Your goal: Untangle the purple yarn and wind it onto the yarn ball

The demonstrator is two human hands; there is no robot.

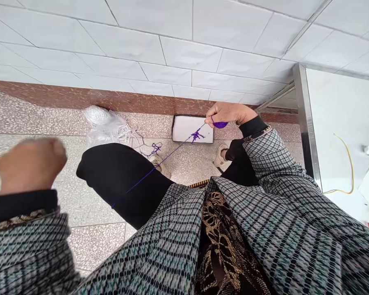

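My right hand (227,113) is closed on purple yarn (220,124), a small wound bundle of it showing under the fingers. From its fingertips a taut purple strand (172,153) slants down to the left across my black-clad leg, fading from sight over the thigh. A purple tangle (197,135) appears along that strand, above a shallow white box with a dark rim (187,123). Off to the left, my left hand (30,166) is raised in a slightly blurred fist; whatever is inside it is hidden.
On the floor by the wall, a white yarn ball (96,115) lies with a clear plastic bag (106,133). Loose purple yarn (155,149) is near my shoe. At right stands a white table with a metal edge (307,123), bearing a yellow cord (352,168).
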